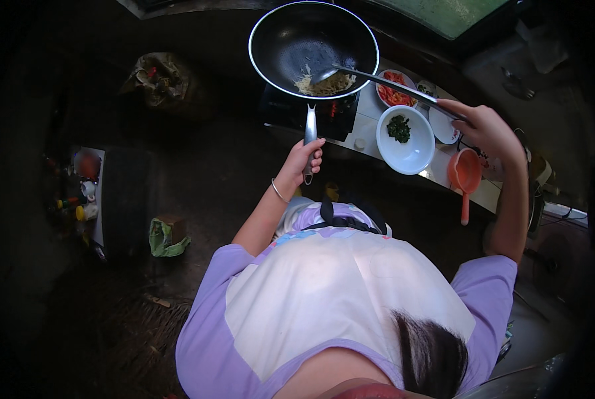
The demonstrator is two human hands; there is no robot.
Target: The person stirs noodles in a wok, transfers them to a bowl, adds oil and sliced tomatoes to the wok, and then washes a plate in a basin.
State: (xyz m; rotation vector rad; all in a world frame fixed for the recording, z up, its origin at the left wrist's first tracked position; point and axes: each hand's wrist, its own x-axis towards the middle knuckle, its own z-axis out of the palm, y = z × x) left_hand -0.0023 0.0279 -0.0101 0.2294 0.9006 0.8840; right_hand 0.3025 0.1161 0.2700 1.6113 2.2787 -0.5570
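Note:
My left hand [305,158] grips the metal handle [311,124] of a dark wok [282,47] with a pale rim. The wok sits over a black cooktop [285,117]. My right hand [487,129] holds the long handle of a metal ladle [397,86]. The ladle's head rests among pale shredded food [337,86] in the near side of the wok. To the right of the wok is a plate of cut red vegetables [396,92]. Below it stands a white bowl [418,154] with dark chopped greens [399,128] inside.
A white plate [442,124] and a small dish of green pieces [426,89] lie beneath the ladle's handle. An orange dipper [464,172] overhangs the tiled counter's [482,194] edge. Leftward are a bag-lined bin [160,80], a green bag [165,242] and a table [99,199] with jars.

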